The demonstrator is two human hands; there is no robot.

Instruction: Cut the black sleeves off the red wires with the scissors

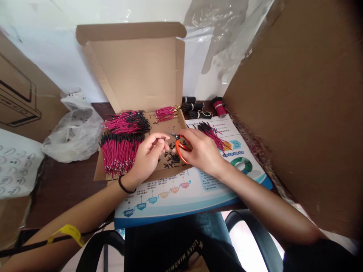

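Note:
My right hand (202,151) is closed around orange-handled snips (180,151), their thin pointed blades aimed left toward the other hand. My left hand (149,155) is pinched, thumb against fingertips, with a small dark bit showing at the tips; its kind is too small to tell. Both hands are over an open cardboard box (138,71). Below them, short black pieces (173,159) lie scattered on the box floor. Left in the box are two heaps of pink wires with black ends, an upper heap (127,121) and a lower one (120,155).
A smaller pink wire bundle (166,113) lies at the box's back. Beyond it are banded black bundles (195,107) and a banded pink bundle (219,107). Loose pink wires (212,136) rest on a printed sheet (176,204). A plastic bag (75,130) stands left; a cardboard panel (300,109) rises right.

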